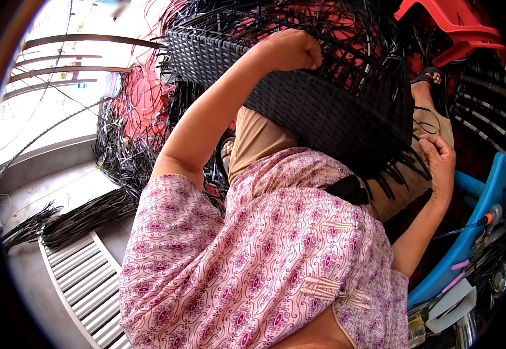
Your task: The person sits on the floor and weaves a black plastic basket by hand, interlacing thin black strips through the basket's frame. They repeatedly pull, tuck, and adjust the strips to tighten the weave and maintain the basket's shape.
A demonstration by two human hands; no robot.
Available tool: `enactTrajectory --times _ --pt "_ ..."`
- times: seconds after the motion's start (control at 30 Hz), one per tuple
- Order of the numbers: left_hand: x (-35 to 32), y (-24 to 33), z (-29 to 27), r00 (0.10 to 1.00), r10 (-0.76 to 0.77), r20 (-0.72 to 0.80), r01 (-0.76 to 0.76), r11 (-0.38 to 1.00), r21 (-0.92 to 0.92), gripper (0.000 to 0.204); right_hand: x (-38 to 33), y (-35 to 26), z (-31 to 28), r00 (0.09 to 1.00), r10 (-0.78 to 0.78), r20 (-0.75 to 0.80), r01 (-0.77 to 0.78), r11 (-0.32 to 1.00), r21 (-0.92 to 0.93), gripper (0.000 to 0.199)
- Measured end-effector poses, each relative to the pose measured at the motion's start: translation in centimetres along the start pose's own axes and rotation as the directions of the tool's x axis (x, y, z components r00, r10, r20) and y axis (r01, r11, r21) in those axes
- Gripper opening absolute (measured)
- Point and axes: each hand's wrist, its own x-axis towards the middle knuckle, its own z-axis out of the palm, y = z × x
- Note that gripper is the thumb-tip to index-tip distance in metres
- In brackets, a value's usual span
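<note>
A black woven panel, made of flat plastic strips, rests slanted across my knees. Loose strip ends fringe its lower right corner. Over its upper edge, my left hand is closed with the fingers curled under; what they grip is hidden. My right hand is beside the right corner, thumb and fingers pinched on a thin black strip that loops above my trousered leg.
Tangled black strips cover the red floor. A red plastic stool stands at far right, a blue plastic chair nearer. A screwdriver and scissors lie at right. A slatted white rack is at left.
</note>
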Motion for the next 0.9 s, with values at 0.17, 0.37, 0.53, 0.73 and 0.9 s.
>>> enactTrajectory --times 0.17,0.37,0.53,0.73,0.9 --pt "0.4 0.9 -0.8 0.99 -0.003 0.139 -0.003 0.999 0.049 0.018 0.1 -0.3 0.2 1.0 -0.002 -0.003 0.002 1.0 -0.025 0.013" --pt "0.5 0.3 -2.7 0.991 -0.009 0.132 0.015 0.999 -0.051 0.02 0.4 -0.6 1.1 0.999 -0.037 0.008 0.037 0.999 0.004 0.01" --pt "0.2 0.0 -3.4 0.983 -0.069 0.172 0.092 0.988 -0.128 0.024 0.8 0.1 1.5 0.999 -0.04 0.018 0.04 0.999 0.021 0.011" --pt "0.0 -1.1 -2.7 0.983 -0.098 0.158 0.107 0.993 -0.051 0.023 0.7 -0.1 1.8 0.999 -0.046 0.006 0.046 0.998 0.038 0.01" --pt "0.5 -0.8 -2.3 0.957 -0.176 0.229 0.205 0.972 -0.112 0.024 0.9 0.0 1.5 0.999 -0.044 0.025 0.043 0.999 0.019 0.01"
